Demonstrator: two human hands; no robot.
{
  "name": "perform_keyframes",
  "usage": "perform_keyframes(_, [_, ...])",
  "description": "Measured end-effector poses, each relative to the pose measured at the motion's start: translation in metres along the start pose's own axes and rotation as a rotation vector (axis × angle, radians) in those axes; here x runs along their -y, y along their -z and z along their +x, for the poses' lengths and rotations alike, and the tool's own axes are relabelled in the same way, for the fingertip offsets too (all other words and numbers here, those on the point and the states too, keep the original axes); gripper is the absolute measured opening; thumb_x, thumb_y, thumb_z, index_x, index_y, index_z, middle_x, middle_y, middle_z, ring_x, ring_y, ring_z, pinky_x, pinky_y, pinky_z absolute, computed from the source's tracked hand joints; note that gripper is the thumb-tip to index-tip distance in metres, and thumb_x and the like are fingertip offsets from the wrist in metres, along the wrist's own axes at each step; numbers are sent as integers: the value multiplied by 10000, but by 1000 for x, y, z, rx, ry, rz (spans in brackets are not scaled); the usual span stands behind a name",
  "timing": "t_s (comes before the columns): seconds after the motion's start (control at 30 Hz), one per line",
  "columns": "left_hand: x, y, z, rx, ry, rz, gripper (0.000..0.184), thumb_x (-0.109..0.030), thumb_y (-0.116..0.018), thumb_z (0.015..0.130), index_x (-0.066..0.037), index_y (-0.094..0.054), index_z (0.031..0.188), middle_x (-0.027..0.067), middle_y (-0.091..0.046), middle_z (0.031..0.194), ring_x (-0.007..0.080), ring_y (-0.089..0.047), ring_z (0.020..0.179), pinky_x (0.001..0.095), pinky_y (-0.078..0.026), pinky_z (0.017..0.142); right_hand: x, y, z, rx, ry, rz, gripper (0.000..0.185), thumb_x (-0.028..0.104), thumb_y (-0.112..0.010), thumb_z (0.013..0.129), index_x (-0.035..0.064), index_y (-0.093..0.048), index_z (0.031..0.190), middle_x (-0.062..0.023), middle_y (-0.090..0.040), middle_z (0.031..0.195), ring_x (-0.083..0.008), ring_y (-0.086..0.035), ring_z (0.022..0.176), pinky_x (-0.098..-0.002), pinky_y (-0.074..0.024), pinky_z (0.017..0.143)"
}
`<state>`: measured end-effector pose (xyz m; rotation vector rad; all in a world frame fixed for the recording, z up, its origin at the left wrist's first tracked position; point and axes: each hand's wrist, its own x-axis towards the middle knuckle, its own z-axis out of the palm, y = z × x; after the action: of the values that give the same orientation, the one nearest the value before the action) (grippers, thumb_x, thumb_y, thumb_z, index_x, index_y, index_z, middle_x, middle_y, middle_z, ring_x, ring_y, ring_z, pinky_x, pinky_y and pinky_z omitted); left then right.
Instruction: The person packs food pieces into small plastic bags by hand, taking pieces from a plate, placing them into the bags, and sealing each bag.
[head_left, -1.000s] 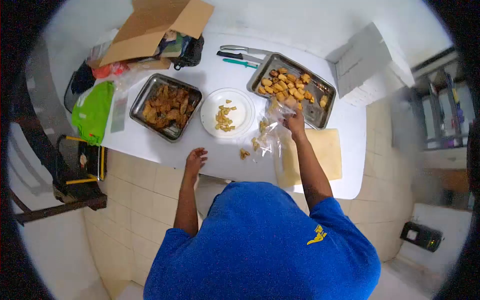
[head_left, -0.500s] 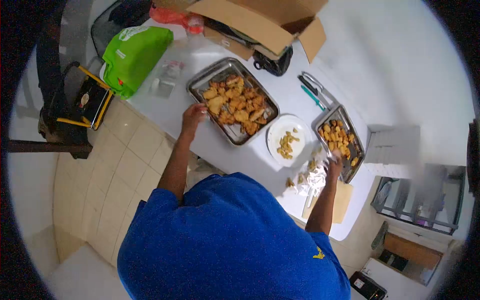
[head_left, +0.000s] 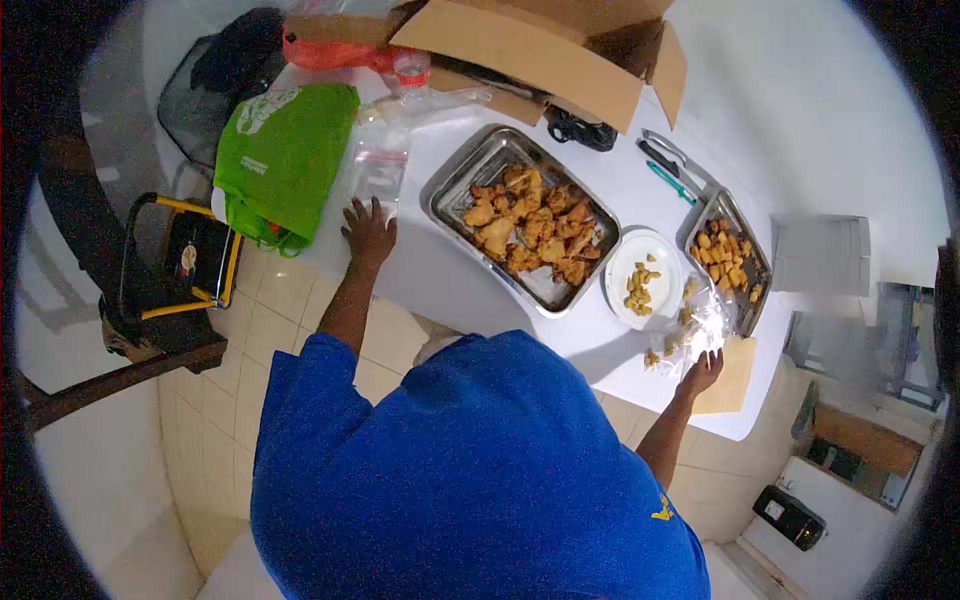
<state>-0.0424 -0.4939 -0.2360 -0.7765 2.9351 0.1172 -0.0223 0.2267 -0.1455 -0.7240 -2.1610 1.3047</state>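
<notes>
My left hand [head_left: 369,235] is spread out over the table edge, its fingertips at a clear zip bag [head_left: 382,180]. My right hand [head_left: 703,373] has its fingers stretched out at the near edge of a clear plastic bag [head_left: 708,322], seemingly touching it. Several small yellowish-brown food pieces [head_left: 652,358] lie in or beside that bag; which, I cannot tell. Next to it, a white plate [head_left: 615,290] bears more such pieces. A large metal tray [head_left: 462,150] of browned fried pieces [head_left: 535,225] sits between my hands, touched by neither.
A smaller metal tray [head_left: 762,305] holds browned chunks at the right. Beyond it lie knives, one with a green handle [head_left: 672,182]. A cutting board [head_left: 733,375] is near the right corner. A green bag [head_left: 285,165] and an open cardboard box [head_left: 530,50] stand at the back.
My left hand has left the large tray's edge and moved left to the zip bag. My right hand has come back from the small tray to the plastic bag's near edge. The view has shifted.
</notes>
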Motion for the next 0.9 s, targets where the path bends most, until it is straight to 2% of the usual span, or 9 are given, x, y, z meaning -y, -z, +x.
perform_keyframes(0.13, [-31, 76, -10, 354, 50, 11, 902, -421, -607, 755, -42, -117, 1411, 309, 7, 1433, 540, -110, 1283, 675, -324, 883, 25, -15, -37, -152, 25, -3, 354, 25, -489, 785, -37, -520, 1132, -169, -556, 1097, -246, -530, 988, -338, -439, 826])
perform_keyframes(0.23, [-36, 63, 0, 354, 106, 32, 877, -343, -613, 760, -48, -104, 1411, 306, 6, 1434, 562, -137, 1263, 687, -352, 839, 31, -31, -48, -175, 95, 30, 351, 42, -489, 783, -36, -526, 1123, -168, -549, 1116, -246, -525, 991, -340, -434, 823])
perform_keyframes(0.27, [-34, 57, 1, 233, 42, 166, 748, -256, -602, 767, -26, -229, 1374, 353, -205, 1370, 531, -321, 1202, 602, -437, 813, 32, -37, -51, -179, 118, 43, 353, 58, -480, 784, -38, -525, 1121, -165, -548, 1121, -242, -519, 991, -347, -431, 817])
perform_keyframes(0.37, [18, 37, 38, 259, -163, -139, 576, -181, -569, 771, 1, -380, 1284, 346, -440, 1203, 474, -500, 1049, 513, -477, 798, 49, -55, -51, -173, -25, 132, 355, 72, -484, 782, -36, -529, 1117, -166, -548, 1118, -241, -515, 990, -351, -426, 819])
perform_keyframes(0.43, [39, 69, 33, 98, -120, -371, 409, -123, -535, 769, -24, -504, 1164, 289, -551, 1068, 447, -561, 925, 462, -478, 804, 52, -59, -49, -130, 64, 33, 375, 86, -480, 794, -37, -512, 1147, -168, -548, 1118, -243, -517, 985, -353, -425, 812])
perform_keyframes(0.53, [49, 83, 28, -127, 60, -525, 351, -64, -517, 755, -80, -559, 1103, 239, -534, 1140, 432, -525, 1019, 471, -438, 874, 60, -60, -54, -94, 58, 80, 377, 90, -490, 817, -41, -494, 1170, -175, -543, 1129, -258, -517, 1010, -369, -419, 839])
perform_keyframes(0.67, [56, 65, 33, -578, -212, -263, 309, -18, -524, 737, -126, -615, 1011, 200, -492, 1221, 397, -460, 1124, 447, -386, 946, 41, -52, -60, -48, 4, 72, 361, 86, -477, 844, 51, -487, 1203, -125, -528, 1184, -233, -486, 1075, -403, -400, 876])
perform_keyframes(0.83, [43, 96, 33, -354, -300, 9, 245, -40, -560, 735, -126, -635, 951, 184, -473, 1243, 360, -464, 1127, 421, -409, 919, 35, -40, -72, -59, -67, 168, 377, 62, -483, 833, 52, -473, 1210, -121, -501, 1206, -238, -468, 1102, -430, -388, 898])
perform_keyframes(0.9, [39, 92, 36, -409, -305, -83, 192, -67, -582, 741, -133, -645, 910, 156, -511, 1204, 341, -497, 1073, 413, -431, 874, 34, -35, -72, -79, -146, 173, 377, 72, -496, 834, 60, -476, 1210, -109, -489, 1210, -229, -460, 1102, -422, -388, 893])
